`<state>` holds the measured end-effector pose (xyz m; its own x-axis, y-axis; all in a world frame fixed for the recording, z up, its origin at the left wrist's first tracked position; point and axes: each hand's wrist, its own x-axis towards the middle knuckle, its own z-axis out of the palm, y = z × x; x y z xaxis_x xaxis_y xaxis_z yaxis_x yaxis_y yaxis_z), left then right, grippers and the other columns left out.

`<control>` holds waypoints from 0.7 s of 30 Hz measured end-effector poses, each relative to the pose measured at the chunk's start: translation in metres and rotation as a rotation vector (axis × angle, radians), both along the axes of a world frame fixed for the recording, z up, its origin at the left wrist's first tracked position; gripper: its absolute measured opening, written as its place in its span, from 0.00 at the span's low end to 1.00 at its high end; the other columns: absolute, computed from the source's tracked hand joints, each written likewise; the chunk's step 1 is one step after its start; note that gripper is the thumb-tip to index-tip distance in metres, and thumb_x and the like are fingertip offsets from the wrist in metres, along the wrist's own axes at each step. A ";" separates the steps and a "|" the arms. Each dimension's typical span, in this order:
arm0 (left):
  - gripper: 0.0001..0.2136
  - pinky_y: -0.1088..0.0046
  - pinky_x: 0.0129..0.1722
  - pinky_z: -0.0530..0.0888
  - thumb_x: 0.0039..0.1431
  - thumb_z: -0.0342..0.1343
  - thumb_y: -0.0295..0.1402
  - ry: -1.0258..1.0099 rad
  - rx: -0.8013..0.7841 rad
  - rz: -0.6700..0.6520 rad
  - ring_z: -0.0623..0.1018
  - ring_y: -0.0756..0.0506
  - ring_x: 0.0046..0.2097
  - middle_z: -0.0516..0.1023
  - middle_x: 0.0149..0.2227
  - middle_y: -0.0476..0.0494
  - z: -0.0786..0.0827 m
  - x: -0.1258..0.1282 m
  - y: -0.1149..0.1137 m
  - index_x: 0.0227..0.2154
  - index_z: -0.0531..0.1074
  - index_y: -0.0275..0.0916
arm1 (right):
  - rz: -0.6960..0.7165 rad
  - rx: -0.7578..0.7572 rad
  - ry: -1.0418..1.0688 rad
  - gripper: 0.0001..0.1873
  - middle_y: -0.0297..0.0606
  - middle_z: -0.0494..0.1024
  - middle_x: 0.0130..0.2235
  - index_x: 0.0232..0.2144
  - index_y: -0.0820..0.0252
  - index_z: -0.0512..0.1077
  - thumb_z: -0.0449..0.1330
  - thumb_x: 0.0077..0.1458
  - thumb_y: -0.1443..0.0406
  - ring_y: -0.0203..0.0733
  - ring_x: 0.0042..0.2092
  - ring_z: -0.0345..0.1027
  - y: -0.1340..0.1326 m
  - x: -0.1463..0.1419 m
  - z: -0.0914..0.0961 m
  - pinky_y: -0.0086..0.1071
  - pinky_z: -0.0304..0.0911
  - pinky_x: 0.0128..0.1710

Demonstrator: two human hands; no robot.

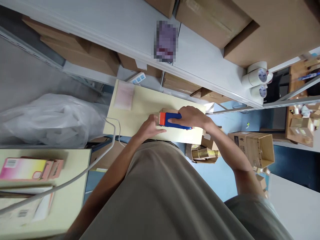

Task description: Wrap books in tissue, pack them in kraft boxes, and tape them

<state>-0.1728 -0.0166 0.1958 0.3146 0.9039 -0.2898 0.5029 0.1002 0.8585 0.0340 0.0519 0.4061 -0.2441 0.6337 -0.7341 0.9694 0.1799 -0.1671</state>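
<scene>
My right hand (pixel 191 116) is closed over an oblong blue and orange-red thing (pixel 178 120), with the orange-red end pointing left. A strip of brown cardboard (pixel 170 110) shows just behind it. Beside the orange-red end is my left hand (pixel 149 128), thumb stretched out and fingers apart, holding nothing that I can see. Whether its fingertips touch that end I cannot tell. Both hands are above a pale yellow tabletop (pixel 145 106). On its left part lies a pinkish sheet (pixel 124 95).
A grey shelf (pixel 120 36) with cardboard boxes (pixel 212 21) and tape rolls (pixel 258 78) runs across the back. Left are a plastic-wrapped bundle (pixel 50 120), a grey cable (pixel 100 159) and a side table with colourful boxes (pixel 23 169). Open cartons (pixel 253 148) stand at right.
</scene>
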 end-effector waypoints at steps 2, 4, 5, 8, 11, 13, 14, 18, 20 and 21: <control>0.24 0.59 0.50 0.79 0.55 0.73 0.47 0.138 -0.027 -0.099 0.83 0.34 0.46 0.82 0.45 0.39 0.014 0.008 -0.020 0.48 0.75 0.41 | 0.017 0.004 0.005 0.34 0.46 0.81 0.31 0.34 0.59 0.79 0.60 0.65 0.34 0.50 0.36 0.76 0.001 0.007 -0.001 0.36 0.58 0.34; 0.16 0.59 0.52 0.79 0.63 0.69 0.43 0.149 0.067 -0.247 0.83 0.34 0.48 0.83 0.47 0.38 0.028 0.032 -0.038 0.48 0.77 0.43 | 0.034 0.008 0.017 0.35 0.47 0.81 0.31 0.34 0.59 0.79 0.59 0.66 0.33 0.50 0.36 0.76 0.002 0.013 -0.002 0.36 0.58 0.34; 0.13 0.59 0.55 0.78 0.66 0.65 0.40 0.135 0.171 -0.300 0.83 0.34 0.53 0.84 0.50 0.38 0.034 0.050 -0.044 0.50 0.77 0.44 | 0.041 0.010 0.024 0.36 0.47 0.80 0.31 0.33 0.59 0.79 0.59 0.66 0.33 0.50 0.36 0.76 0.002 0.016 -0.003 0.36 0.58 0.34; 0.21 0.56 0.66 0.72 0.70 0.56 0.27 0.150 0.510 -0.458 0.78 0.35 0.64 0.80 0.61 0.34 0.046 0.113 -0.047 0.63 0.74 0.42 | 0.055 0.012 0.050 0.36 0.45 0.79 0.29 0.33 0.59 0.78 0.58 0.66 0.33 0.48 0.34 0.75 0.005 0.021 -0.004 0.36 0.56 0.33; 0.25 0.54 0.63 0.74 0.69 0.50 0.20 0.284 0.651 -0.555 0.79 0.33 0.63 0.80 0.61 0.28 0.041 0.159 -0.034 0.66 0.72 0.36 | 0.069 0.025 0.050 0.36 0.45 0.79 0.29 0.32 0.59 0.78 0.58 0.66 0.33 0.48 0.33 0.74 0.008 0.025 -0.004 0.35 0.56 0.32; 0.23 0.53 0.60 0.76 0.70 0.49 0.19 0.363 0.656 -0.568 0.81 0.32 0.61 0.82 0.59 0.26 0.032 0.173 -0.025 0.63 0.74 0.33 | 0.079 0.036 0.043 0.36 0.46 0.80 0.30 0.31 0.59 0.77 0.57 0.67 0.33 0.48 0.33 0.74 0.009 0.028 -0.003 0.36 0.56 0.31; 0.22 0.53 0.60 0.76 0.69 0.49 0.19 0.383 0.651 -0.565 0.81 0.32 0.61 0.82 0.58 0.25 0.027 0.176 -0.021 0.62 0.75 0.33 | 0.081 0.037 0.040 0.36 0.47 0.80 0.30 0.31 0.59 0.77 0.57 0.68 0.33 0.48 0.33 0.74 0.010 0.029 -0.003 0.36 0.56 0.31; 0.20 0.51 0.62 0.77 0.70 0.51 0.19 0.394 0.641 -0.534 0.82 0.32 0.61 0.83 0.56 0.25 0.011 0.177 -0.018 0.59 0.78 0.32 | 0.080 0.035 0.008 0.35 0.49 0.83 0.33 0.31 0.59 0.77 0.59 0.67 0.35 0.49 0.35 0.76 0.011 0.032 -0.003 0.36 0.56 0.31; 0.20 0.51 0.63 0.77 0.70 0.50 0.20 0.381 0.634 -0.497 0.82 0.33 0.61 0.83 0.57 0.26 0.006 0.177 -0.019 0.60 0.78 0.34 | 0.079 0.041 0.001 0.34 0.49 0.83 0.33 0.32 0.59 0.77 0.60 0.67 0.35 0.50 0.35 0.77 0.011 0.031 -0.003 0.36 0.56 0.32; 0.20 0.51 0.64 0.76 0.71 0.50 0.20 0.364 0.627 -0.477 0.82 0.33 0.62 0.83 0.58 0.27 0.004 0.178 -0.019 0.61 0.78 0.35 | 0.076 0.045 0.002 0.34 0.48 0.82 0.33 0.32 0.59 0.77 0.60 0.66 0.34 0.49 0.35 0.77 0.011 0.030 -0.003 0.36 0.56 0.32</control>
